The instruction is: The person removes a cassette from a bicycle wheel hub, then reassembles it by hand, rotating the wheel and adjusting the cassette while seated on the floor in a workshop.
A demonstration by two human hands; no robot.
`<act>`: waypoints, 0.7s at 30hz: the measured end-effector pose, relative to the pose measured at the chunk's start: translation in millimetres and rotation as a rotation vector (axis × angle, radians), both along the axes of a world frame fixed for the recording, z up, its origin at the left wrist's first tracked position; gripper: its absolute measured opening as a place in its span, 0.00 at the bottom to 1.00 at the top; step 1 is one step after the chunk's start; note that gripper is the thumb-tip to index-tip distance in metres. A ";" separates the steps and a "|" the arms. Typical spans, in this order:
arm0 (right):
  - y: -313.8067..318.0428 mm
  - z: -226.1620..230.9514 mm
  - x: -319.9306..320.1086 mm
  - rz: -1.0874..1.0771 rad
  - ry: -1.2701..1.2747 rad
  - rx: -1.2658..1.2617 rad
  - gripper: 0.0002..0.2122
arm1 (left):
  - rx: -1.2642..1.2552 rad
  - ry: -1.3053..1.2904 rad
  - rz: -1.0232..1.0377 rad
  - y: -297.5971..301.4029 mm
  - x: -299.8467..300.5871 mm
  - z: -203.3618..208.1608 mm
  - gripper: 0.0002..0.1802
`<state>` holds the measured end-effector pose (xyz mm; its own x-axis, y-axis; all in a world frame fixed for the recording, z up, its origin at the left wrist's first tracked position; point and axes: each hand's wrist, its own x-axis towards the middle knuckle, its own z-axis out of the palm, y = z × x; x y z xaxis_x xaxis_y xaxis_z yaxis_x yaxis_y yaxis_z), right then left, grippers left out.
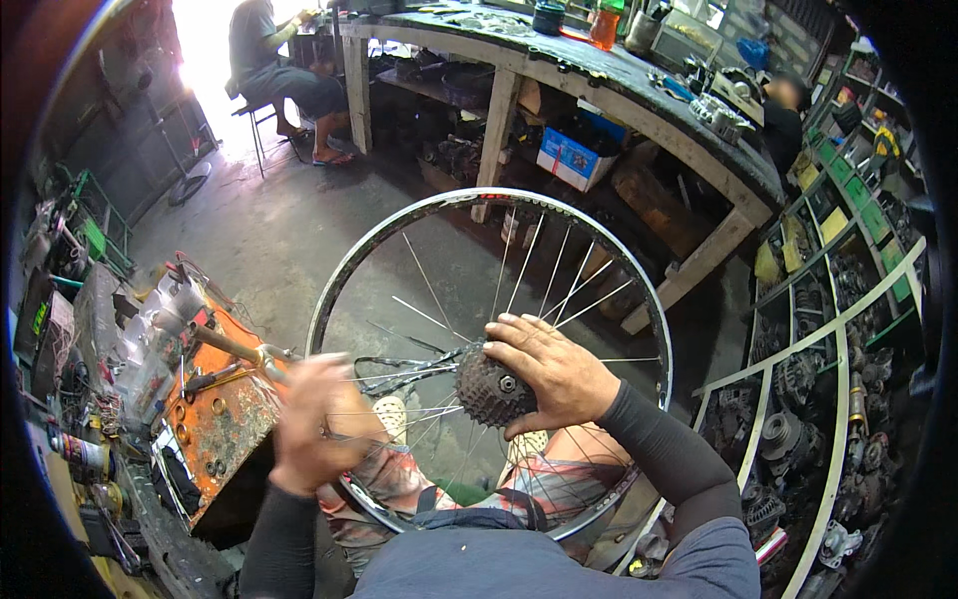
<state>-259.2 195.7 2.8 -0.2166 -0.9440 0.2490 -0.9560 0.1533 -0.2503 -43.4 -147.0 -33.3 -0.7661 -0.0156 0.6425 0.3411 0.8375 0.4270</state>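
Observation:
A bicycle wheel [486,194] stands before me over my lap, with its sprocket cassette [489,392] facing up toward me. My right hand [549,364] is wrapped over the right side of the cassette, fingers across its top and thumb at its lower edge. Thin spokes [544,262] run from the hub; some on the left end short of the rim. Smeared by motion, my left hand [317,424] is at the wheel's left rim; its fingers do not show clearly. Black cord-like strips [404,371] lie left of the hub.
An orange-topped work stand [225,409] with tools and rings is at my left. At the right are metal shelves [843,339] full of parts. A long workbench [599,65] crosses the back, a blue-white box [574,155] beneath. One person [274,70] sits far left, another [783,115] far right.

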 end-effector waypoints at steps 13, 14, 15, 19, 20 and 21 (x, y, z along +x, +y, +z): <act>-17.9 -11.6 -0.2 -0.067 -0.079 -0.151 0.44 | 0.918 -0.822 -0.416 68.8 -125.3 -46.7 0.19; -18.2 -10.9 -2.7 -0.043 -0.113 -0.158 0.45 | 1.042 -0.889 -0.493 66.8 -127.6 -44.5 0.18; -18.6 -9.9 -3.3 -0.018 -0.146 -0.166 0.45 | 1.167 -0.953 -0.570 65.7 -129.2 -40.2 0.17; -25.5 -31.5 7.7 -0.145 -0.098 -0.208 0.44 | 1.029 -0.908 -0.414 72.3 -129.1 -39.9 0.15; -27.0 -32.7 9.2 -0.157 -0.110 -0.238 0.40 | 0.984 -0.856 -0.387 75.5 -129.1 -44.7 0.15; -27.0 -34.8 9.5 -0.168 -0.112 -0.242 0.40 | 1.022 -0.837 -0.384 80.0 -129.6 -47.6 0.15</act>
